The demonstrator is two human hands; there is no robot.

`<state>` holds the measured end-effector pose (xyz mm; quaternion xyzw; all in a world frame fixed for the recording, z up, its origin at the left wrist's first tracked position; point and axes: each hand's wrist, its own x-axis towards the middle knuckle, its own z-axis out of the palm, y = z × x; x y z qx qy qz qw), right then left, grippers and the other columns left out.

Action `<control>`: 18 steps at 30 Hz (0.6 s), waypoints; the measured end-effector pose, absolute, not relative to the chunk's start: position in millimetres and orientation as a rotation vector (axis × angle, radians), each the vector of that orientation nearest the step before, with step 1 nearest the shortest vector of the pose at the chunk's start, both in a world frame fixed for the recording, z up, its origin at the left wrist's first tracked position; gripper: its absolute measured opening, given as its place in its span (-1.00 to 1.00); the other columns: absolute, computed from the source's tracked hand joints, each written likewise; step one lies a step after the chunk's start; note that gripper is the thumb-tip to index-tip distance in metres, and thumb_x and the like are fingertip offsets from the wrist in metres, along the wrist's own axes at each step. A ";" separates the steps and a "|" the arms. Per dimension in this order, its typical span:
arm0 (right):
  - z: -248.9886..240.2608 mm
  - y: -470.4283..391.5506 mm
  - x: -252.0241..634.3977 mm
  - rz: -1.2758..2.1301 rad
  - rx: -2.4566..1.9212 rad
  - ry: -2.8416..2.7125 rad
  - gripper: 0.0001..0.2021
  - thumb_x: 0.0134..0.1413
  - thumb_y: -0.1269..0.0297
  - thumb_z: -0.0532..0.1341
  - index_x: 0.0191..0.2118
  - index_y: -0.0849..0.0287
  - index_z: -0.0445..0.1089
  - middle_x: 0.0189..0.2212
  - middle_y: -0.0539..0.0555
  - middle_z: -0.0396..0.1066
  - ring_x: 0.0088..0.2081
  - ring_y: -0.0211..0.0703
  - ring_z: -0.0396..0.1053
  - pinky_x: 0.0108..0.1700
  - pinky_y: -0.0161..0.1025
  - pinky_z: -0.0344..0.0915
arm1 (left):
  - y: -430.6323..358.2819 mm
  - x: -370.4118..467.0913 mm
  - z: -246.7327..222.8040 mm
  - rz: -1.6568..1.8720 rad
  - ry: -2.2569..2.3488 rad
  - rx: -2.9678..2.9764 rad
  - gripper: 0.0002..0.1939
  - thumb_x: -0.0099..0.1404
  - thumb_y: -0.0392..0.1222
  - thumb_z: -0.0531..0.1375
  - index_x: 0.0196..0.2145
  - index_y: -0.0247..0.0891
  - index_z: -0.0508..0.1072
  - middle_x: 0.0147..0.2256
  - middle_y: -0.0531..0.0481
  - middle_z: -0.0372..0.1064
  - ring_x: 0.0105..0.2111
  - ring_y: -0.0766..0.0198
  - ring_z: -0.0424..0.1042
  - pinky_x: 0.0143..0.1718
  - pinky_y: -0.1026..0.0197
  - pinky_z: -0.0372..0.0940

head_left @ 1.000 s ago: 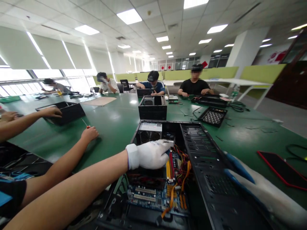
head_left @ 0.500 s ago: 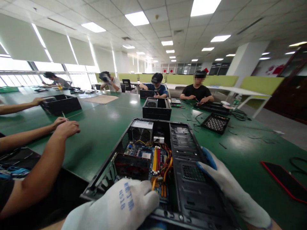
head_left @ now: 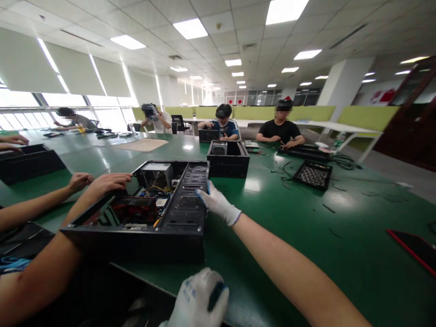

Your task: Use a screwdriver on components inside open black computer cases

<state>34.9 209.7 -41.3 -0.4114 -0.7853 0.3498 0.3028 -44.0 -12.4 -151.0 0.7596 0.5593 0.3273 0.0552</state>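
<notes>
My right hand (head_left: pixel 220 203), in a white glove with blue coating, is at the right side of an open black computer case (head_left: pixel 184 218). Its thumb lies over the top edge and its fingers go down the side wall. Inside the case sit a power supply (head_left: pixel 156 176), a motherboard partly hidden, and a graphics card (head_left: pixel 131 209). My left hand (head_left: pixel 200 297), gloved too, is apart from the case, low at the table's front edge. Its fingers are loosely curled, the thumb stands away from them, and I see nothing held.
At the left, a co-worker's bare hand (head_left: pixel 114 181) touches the case's far left edge. Beyond stands another black case (head_left: pixel 228 159). A black tray of small parts (head_left: pixel 312 175) and scattered cables lie on the green table (head_left: pixel 289 227). Several people sit around it.
The case has moved left and away from me, with my right hand still on its side. My left hand has let go of it. The co-worker's hand has come to its left edge.
</notes>
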 end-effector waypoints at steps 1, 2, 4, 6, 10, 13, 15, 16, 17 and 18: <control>-41.6 219.9 25.8 0.916 -1.080 -2.131 -0.31 0.36 -0.16 0.07 0.42 0.17 0.16 0.28 0.17 0.42 0.25 0.02 0.41 0.28 -0.11 0.29 | -5.0 -45.2 -154.2 1.018 1.766 2.252 -0.85 0.43 -0.12 0.13 -0.23 -0.12 0.50 -0.33 -0.05 0.53 -0.34 0.16 0.59 -0.28 0.18 0.49; -42.2 230.2 19.5 0.899 -1.080 -2.178 -0.28 0.37 -0.20 0.04 0.42 0.19 0.17 0.29 0.19 0.40 0.27 0.03 0.39 0.29 -0.12 0.27 | 1.5 -47.3 -156.8 1.027 1.811 2.216 -0.83 0.44 -0.12 0.12 -0.25 -0.13 0.50 -0.34 -0.04 0.53 -0.36 0.17 0.59 -0.29 0.18 0.49; -44.1 251.2 15.0 0.840 -1.118 -2.258 -0.20 0.36 -0.28 0.01 0.43 0.28 0.17 0.34 0.27 0.33 0.32 0.10 0.33 0.32 -0.11 0.24 | 11.0 -52.8 -161.7 1.048 1.871 2.169 -0.82 0.46 -0.13 0.11 -0.27 -0.14 0.49 -0.37 -0.03 0.52 -0.38 0.17 0.58 -0.32 0.18 0.49; -46.8 273.6 19.7 0.747 -1.189 -2.326 -0.11 0.33 -0.33 0.04 0.45 0.36 0.13 0.41 0.35 0.21 0.38 0.18 0.23 0.36 -0.09 0.18 | 15.5 -57.4 -167.5 1.115 1.905 2.152 -0.82 0.47 -0.11 0.11 -0.25 -0.14 0.49 -0.37 -0.04 0.52 -0.38 0.17 0.58 -0.32 0.18 0.49; -51.3 325.6 44.2 0.493 -1.389 -2.434 -0.14 0.30 -0.18 0.22 0.47 0.37 0.10 0.45 0.43 0.08 0.44 0.25 0.09 0.43 0.04 0.06 | 16.3 -57.3 -179.1 1.159 1.990 2.125 -0.83 0.47 -0.11 0.10 -0.23 -0.12 0.47 -0.37 -0.04 0.50 -0.41 0.16 0.57 -0.33 0.15 0.50; -48.3 367.0 63.0 0.278 -1.540 -2.449 -0.37 0.33 0.01 0.28 0.38 0.17 0.25 0.41 0.29 0.17 0.38 0.24 0.17 0.37 0.29 0.12 | 16.2 -55.3 -183.0 1.133 2.058 2.108 -0.86 0.45 -0.13 0.11 -0.22 -0.11 0.47 -0.36 -0.04 0.51 -0.40 0.15 0.58 -0.33 0.12 0.52; -42.3 391.2 71.8 0.149 -1.606 -2.433 -0.48 0.33 0.07 0.29 0.31 0.11 0.32 0.36 0.22 0.23 0.31 0.20 0.25 0.31 0.33 0.21 | 16.8 -57.1 -182.2 1.067 2.048 2.126 -0.88 0.42 -0.14 0.13 -0.20 -0.06 0.48 -0.34 -0.05 0.53 -0.39 0.11 0.61 -0.34 0.11 0.55; -38.5 401.4 75.1 0.095 -1.627 -2.426 -0.50 0.33 0.09 0.29 0.29 0.12 0.34 0.33 0.21 0.26 0.28 0.18 0.29 0.28 0.30 0.25 | 17.2 -59.0 -180.8 1.031 2.033 2.136 -0.87 0.41 -0.14 0.13 -0.19 -0.03 0.49 -0.33 -0.04 0.54 -0.38 0.09 0.62 -0.35 0.10 0.56; -34.6 410.2 77.7 0.048 -1.637 -2.423 -0.52 0.33 0.10 0.29 0.28 0.13 0.35 0.31 0.22 0.29 0.25 0.16 0.32 0.25 0.27 0.29 | 17.5 -61.3 -178.9 1.002 2.019 2.143 -0.85 0.40 -0.14 0.12 -0.18 0.02 0.50 -0.33 -0.03 0.55 -0.38 0.07 0.62 -0.36 0.08 0.57; -30.8 417.7 79.9 0.006 -1.640 -2.422 -0.53 0.33 0.11 0.30 0.26 0.14 0.36 0.28 0.21 0.32 0.22 0.14 0.35 0.22 0.25 0.33 | 17.7 -63.8 -176.4 0.984 2.002 2.151 -0.82 0.41 -0.12 0.11 -0.16 0.06 0.51 -0.33 0.00 0.55 -0.39 0.07 0.63 -0.38 0.08 0.58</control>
